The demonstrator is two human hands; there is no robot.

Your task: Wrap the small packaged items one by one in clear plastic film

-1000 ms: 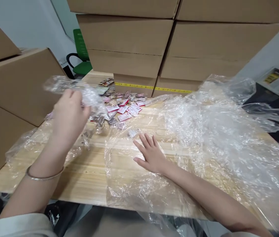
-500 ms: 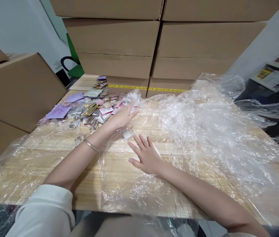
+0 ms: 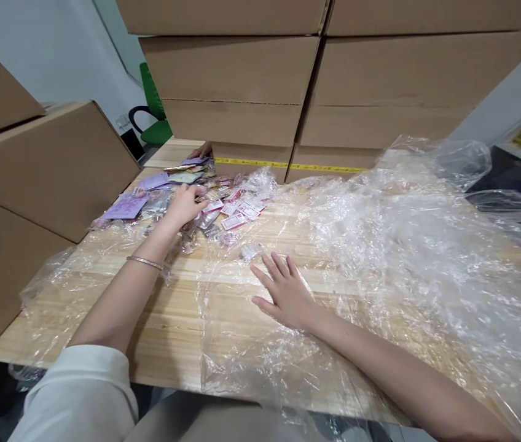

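My left hand [image 3: 184, 205] reaches over a pile of small packets at the back left, its thumb and fingers bent but apart among them. Whether it touches a packet is hard to make out. Purple packets [image 3: 125, 206] lie to its left. Just right of it are several pink-and-white packets [image 3: 235, 221]. My right hand [image 3: 288, 294] rests with fingers spread on a clear plastic bag [image 3: 237, 344] that lies flat on the wooden table [image 3: 163, 331]. A small clear packet [image 3: 250, 252] lies just beyond its fingertips.
Crumpled clear plastic bags [image 3: 380, 227] cover the table's right side. Cardboard boxes [image 3: 228, 73] stand stacked behind, and another box [image 3: 48, 166] stands at left. A yellow measuring tape [image 3: 251, 162] runs along the back edge. What looks like another person's hand [image 3: 203, 150] is at the pile's far end.
My left hand has moved left from the pink-and-white packets, which now show, to the middle of the pile. My right hand stays on the plastic. A dark hand shape has appeared at the far end.
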